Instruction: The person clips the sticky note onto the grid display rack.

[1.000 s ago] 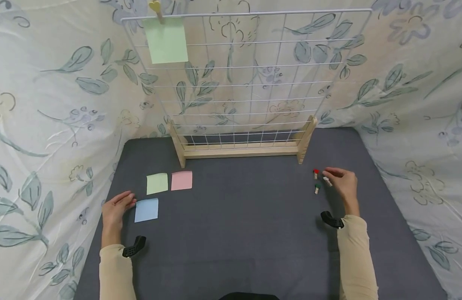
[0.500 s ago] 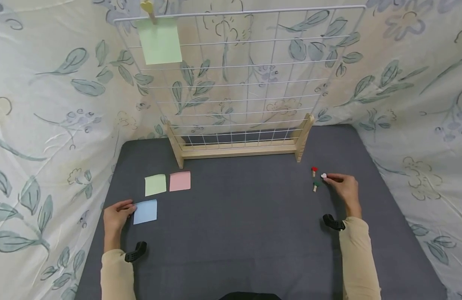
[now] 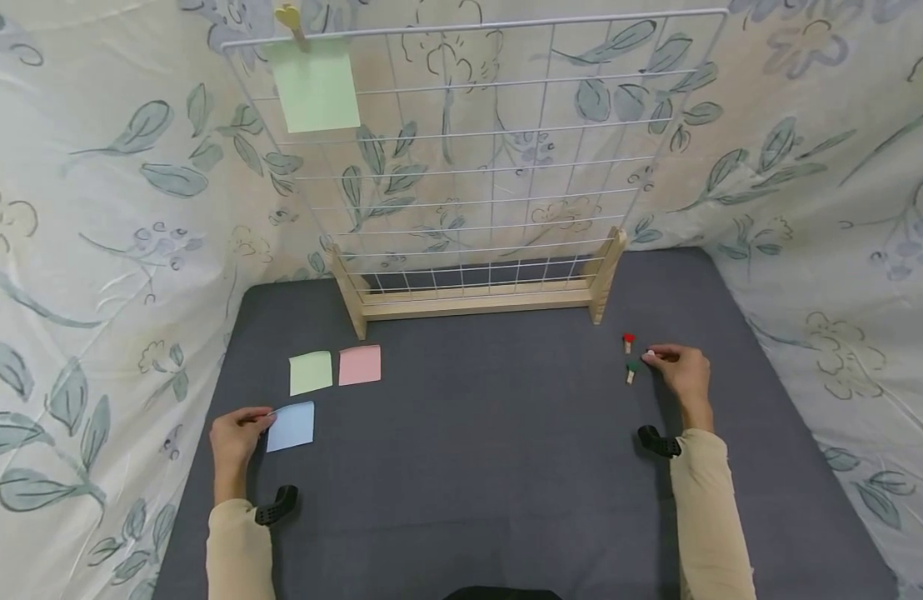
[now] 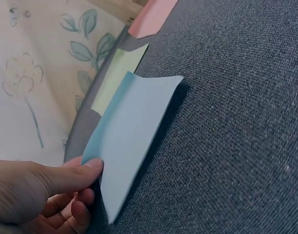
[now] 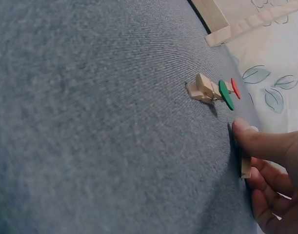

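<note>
In the left wrist view, the thumb and fingers of my left hand [image 3: 236, 433] pinch the near left edge of a blue sticky note [image 4: 134, 126]. That note is slightly bowed, over the dark cloth. My right hand [image 3: 682, 371] holds a small wooden clothespin [image 5: 246, 166] between thumb and fingers, low over the table; its white heart is mostly covered by the thumb. Just left of that hand lie two more clothespins, one with a green top [image 3: 631, 367] and one with a red top [image 3: 628, 338].
A white wire grid [image 3: 506, 172] stands in a wooden base [image 3: 476, 307] at the back. A yellow-heart clothespin [image 3: 289, 17] clips a green note [image 3: 316, 87] to its top left. A green sticky note [image 3: 310, 373] and a pink one [image 3: 360, 365] lie beyond the blue note.
The left fingers have closed on the blue note's edge. My right hand has taken hold of the white-heart clothespin, which lay on the table a second ago.
</note>
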